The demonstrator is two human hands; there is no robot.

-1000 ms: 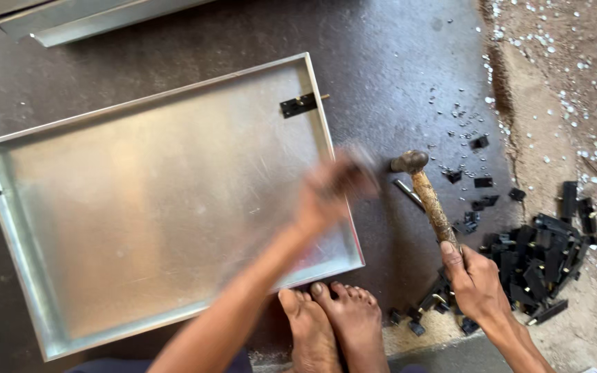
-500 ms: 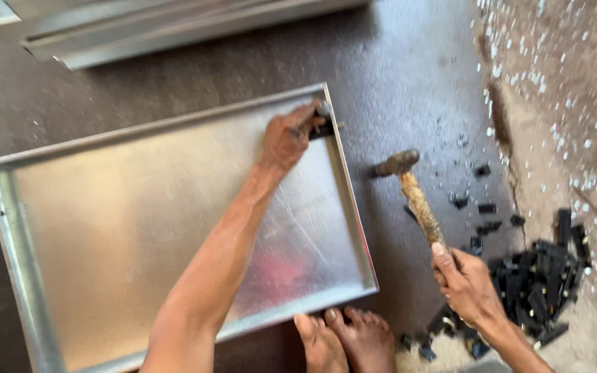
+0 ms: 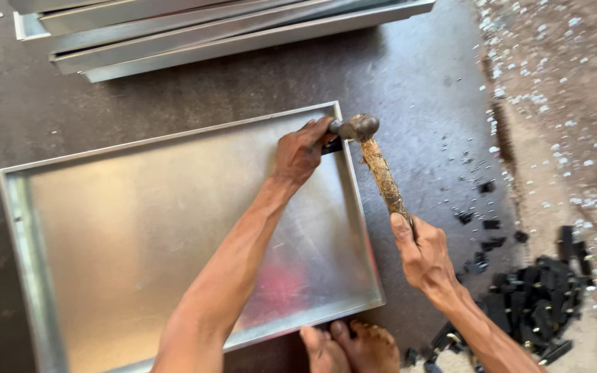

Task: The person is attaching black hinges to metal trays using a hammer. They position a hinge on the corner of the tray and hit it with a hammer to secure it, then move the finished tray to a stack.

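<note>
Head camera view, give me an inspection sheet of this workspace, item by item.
Surface: dark grey floor, dusty.
Job's things: shallow rectangular galvanised metal tray lying flat; small black clip at its far right corner; wooden-handled hammer, head at that corner.
Clutter: pile of small black clips at right; white specks on the ground.
Hands: left hand, fingers on the clip at the tray corner; right hand grips the hammer handle.
Cables: nothing seen.
Surroundings: stack of similar metal trays beyond; bare feet at the near rim.
</note>
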